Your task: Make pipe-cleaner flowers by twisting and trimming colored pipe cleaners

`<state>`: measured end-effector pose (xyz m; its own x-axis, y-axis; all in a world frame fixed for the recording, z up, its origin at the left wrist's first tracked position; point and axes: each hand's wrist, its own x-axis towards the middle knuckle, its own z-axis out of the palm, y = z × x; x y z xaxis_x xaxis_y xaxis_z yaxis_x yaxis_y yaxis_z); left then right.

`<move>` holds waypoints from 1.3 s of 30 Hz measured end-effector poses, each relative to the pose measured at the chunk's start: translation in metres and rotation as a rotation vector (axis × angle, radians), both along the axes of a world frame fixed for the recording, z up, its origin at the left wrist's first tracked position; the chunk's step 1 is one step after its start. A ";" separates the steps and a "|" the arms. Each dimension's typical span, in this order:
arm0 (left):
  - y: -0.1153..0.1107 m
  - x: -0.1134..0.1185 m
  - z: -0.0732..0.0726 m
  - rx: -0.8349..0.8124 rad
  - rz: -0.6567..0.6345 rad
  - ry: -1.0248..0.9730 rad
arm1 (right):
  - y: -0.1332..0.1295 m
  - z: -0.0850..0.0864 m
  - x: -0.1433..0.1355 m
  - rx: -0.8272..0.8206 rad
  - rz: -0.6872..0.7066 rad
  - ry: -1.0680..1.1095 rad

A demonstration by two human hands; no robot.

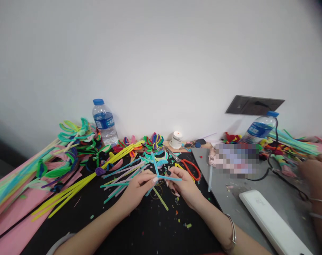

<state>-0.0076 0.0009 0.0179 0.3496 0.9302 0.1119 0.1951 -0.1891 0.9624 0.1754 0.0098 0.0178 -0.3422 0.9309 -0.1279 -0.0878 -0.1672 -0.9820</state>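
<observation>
Both hands meet over the black tabletop, around light blue pipe cleaners (154, 163) joined at one point. My left hand (142, 184) pinches the joint between thumb and fingers. One blue stem points up from there and another runs right. My right hand (182, 182) has its fingers closed around the right-hand stem, close to the joint. A yellow-green pipe cleaner (161, 199) lies just below the hands. Cut pipe cleaners in blue, lilac and green (118, 184) are spread left of my left hand. Red-handled scissors (190, 169) lie beyond my right hand.
A water bottle (104, 122) stands at the back left, another bottle (260, 128) at the right. Pipe-cleaner flowers (153, 141) and a white spool (175, 139) line the wall. A white elongated device (272, 221) lies right. Another person's hand (315, 177) is at the far right.
</observation>
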 end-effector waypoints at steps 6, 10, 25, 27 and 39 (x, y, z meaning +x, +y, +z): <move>0.002 0.003 -0.009 -0.252 0.065 -0.255 | -0.008 0.002 -0.006 0.166 0.033 -0.125; 0.000 0.006 -0.009 -0.346 0.047 -0.374 | -0.009 -0.002 -0.008 0.156 0.084 -0.164; 0.002 -0.003 -0.005 -0.657 -0.155 -0.873 | -0.004 0.005 -0.003 0.091 0.020 -0.181; 0.003 -0.004 -0.005 -0.672 -0.140 -0.834 | -0.004 0.005 -0.002 0.107 0.017 -0.180; 0.001 -0.001 -0.011 -0.623 0.008 -0.556 | -0.004 0.003 -0.001 0.150 -0.012 -0.242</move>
<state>-0.0085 0.0018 0.0070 0.3885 0.8810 -0.2699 -0.3405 0.4094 0.8464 0.1742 0.0062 0.0211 -0.3070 0.9494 -0.0655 0.1515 -0.0192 -0.9883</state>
